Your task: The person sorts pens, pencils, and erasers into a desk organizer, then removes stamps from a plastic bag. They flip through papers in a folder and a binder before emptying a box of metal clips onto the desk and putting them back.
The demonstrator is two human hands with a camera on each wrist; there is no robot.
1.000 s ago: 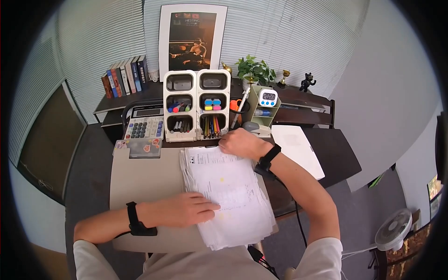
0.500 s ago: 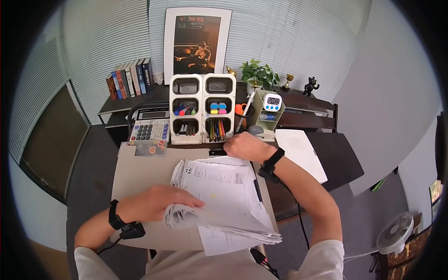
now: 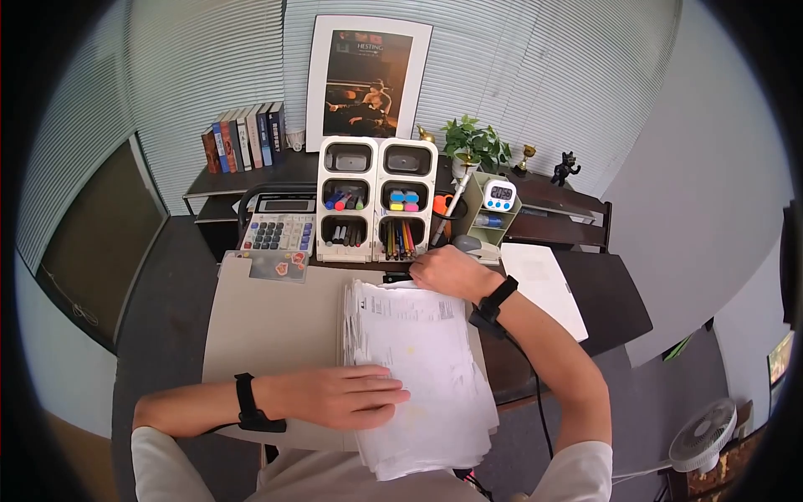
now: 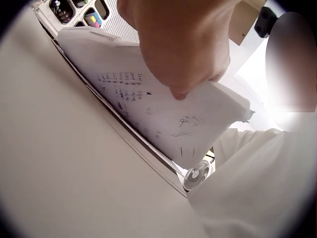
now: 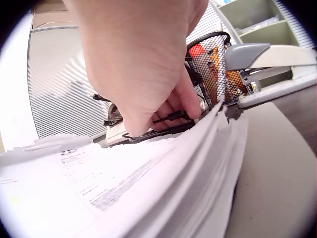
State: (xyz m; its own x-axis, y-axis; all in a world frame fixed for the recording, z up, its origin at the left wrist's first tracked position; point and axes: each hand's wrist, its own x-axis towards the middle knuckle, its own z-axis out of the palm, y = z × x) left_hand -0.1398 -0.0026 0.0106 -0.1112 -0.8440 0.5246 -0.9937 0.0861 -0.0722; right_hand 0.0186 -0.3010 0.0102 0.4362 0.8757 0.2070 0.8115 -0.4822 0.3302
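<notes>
A thick stack of printed and handwritten papers (image 3: 422,351) lies on a beige board (image 3: 259,322). My left hand (image 3: 339,395) is over its left side, fingers stretched across the top page. In the left wrist view, raised papers (image 4: 133,106) show handwriting, and my left thumb (image 4: 179,91) is against that face while the other fingers reach over the upper edge. At the stack's top, my right hand (image 3: 452,272) holds a black clip (image 3: 396,278). In the right wrist view its fingers curl round the clip's black lever (image 5: 171,118), with page edges fanned below.
A white organizer (image 3: 374,201) with markers and pencils stands behind the stack. Calculator (image 3: 280,230) and sticker-covered case (image 3: 280,266) lie left of it. A mesh cup (image 5: 215,64), stapler (image 5: 270,62) and timer (image 3: 499,194) are to the right. A white folder (image 3: 544,289) lies further right.
The left hand lifted and curled the lower pages half a second ago; now the stack lies flatter under its fingers. The right hand has stayed at the clip.
</notes>
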